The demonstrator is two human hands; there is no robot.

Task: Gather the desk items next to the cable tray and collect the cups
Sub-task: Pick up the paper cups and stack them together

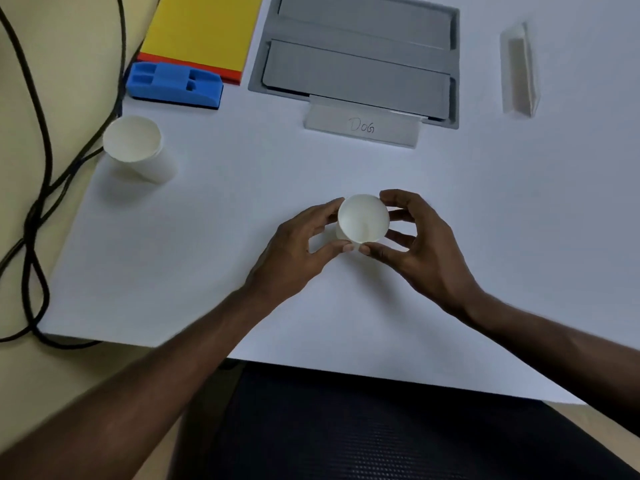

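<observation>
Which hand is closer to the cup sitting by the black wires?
Left. The left hand holds the middle cup on the side toward the other cup; the right hand holds its opposite side, farther away.

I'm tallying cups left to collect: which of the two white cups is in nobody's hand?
The cup on the left, standing alone near the black cables. The other cup is gripped mid-desk between the left hand and right hand.

An office workstation: a white desk [207, 237] with a grey cable tray [356, 60] set into it at 12 o'clock, and black cables [38, 202] trailing at 9. A blue board eraser [173, 85] and what may be a yellow notepad [204, 29] lie at 11, a mesh chair [346, 427] at 6.
</observation>
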